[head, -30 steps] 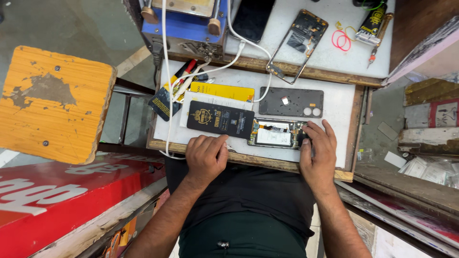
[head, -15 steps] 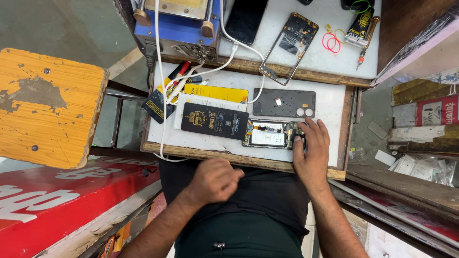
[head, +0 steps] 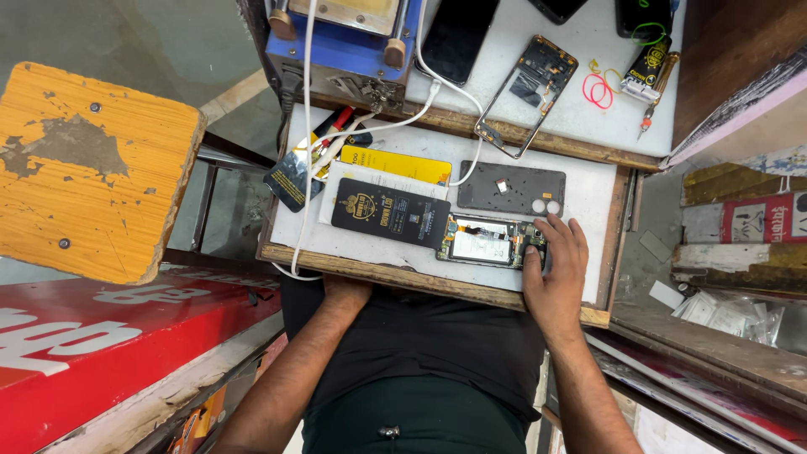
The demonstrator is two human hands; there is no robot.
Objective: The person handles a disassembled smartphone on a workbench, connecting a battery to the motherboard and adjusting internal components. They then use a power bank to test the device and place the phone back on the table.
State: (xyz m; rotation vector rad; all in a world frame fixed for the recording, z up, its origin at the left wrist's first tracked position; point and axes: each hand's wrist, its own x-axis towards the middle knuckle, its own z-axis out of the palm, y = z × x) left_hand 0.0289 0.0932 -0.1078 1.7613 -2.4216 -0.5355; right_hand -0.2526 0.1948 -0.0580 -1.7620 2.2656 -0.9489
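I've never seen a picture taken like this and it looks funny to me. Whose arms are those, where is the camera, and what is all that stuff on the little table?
The camera sits on a person's head and looks straight down, so you see their own two arms and lap from above. The right hand rests on an opened phone, whose insides show. It lies on a small white work board. The left hand is tucked under the board's front edge, so only its wrist shows and you can't tell what it does. Beside the phone lie a black packet, a yellow packet and a grey phone back cover. Farther off are an empty phone frame, white cables and a blue machine. The orange thing on the left is a worn wooden stool.
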